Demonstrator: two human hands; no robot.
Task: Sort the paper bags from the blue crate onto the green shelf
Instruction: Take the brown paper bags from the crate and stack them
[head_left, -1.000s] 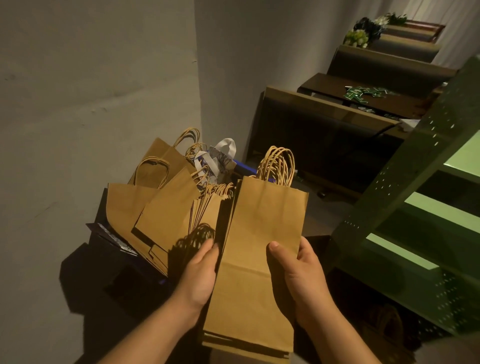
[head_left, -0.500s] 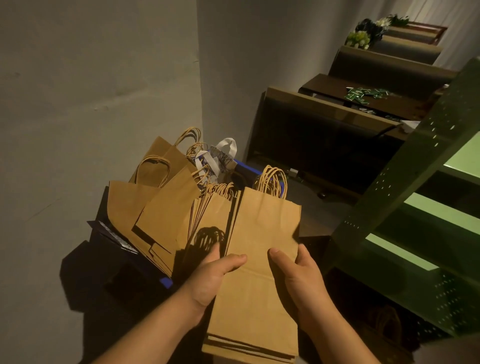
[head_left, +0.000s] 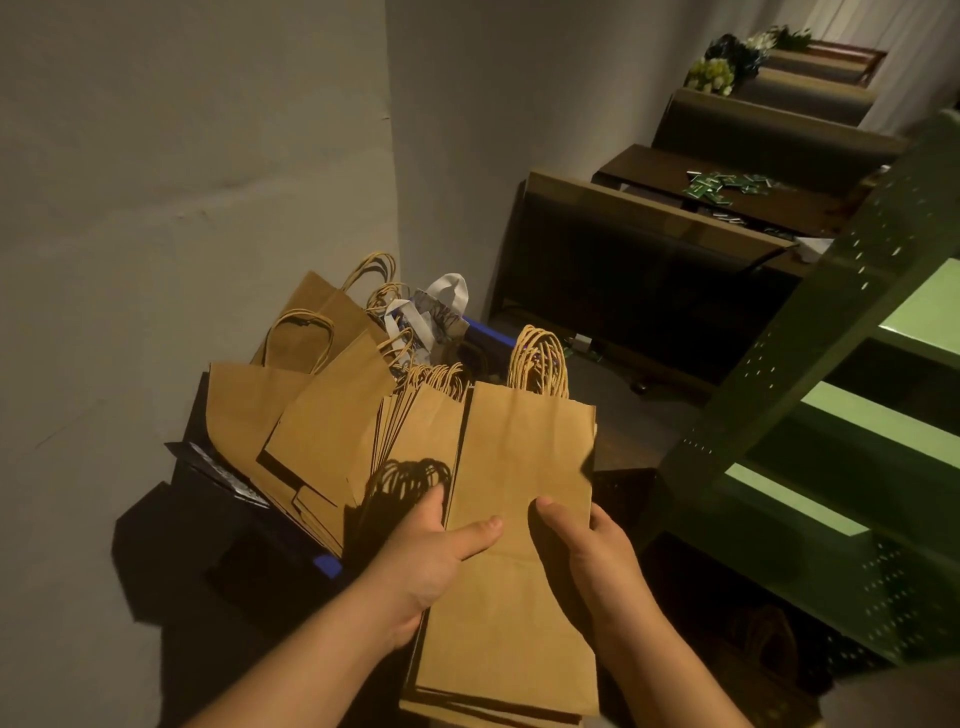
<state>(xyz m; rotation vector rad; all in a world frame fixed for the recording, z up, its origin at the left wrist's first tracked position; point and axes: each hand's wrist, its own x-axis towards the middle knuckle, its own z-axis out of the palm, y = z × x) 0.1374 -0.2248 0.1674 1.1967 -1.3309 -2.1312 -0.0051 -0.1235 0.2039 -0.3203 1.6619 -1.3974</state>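
Lifted slightly, flat brown paper bags (head_left: 511, 525) are sitting gripped between our left hand (head_left: 426, 558) and right hand (head_left: 597, 556); we are carrying them next toward the green metal shelf (head_left: 852, 415).

1. Left hand (head_left: 431, 561): bare, no ring or glove; short, unpainted thumbnail.
2. Right hand (head_left: 597, 556): bare likewise.
3. Both forearms below the hands are uncovered, no sleeve, watch or band.

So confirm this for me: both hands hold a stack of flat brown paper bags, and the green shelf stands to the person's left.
One thing is wrong: the green shelf stands to the person's right, not left, as the head view shows. The rest holds: the left hand and right hand both hold the stack of flat brown paper bags.
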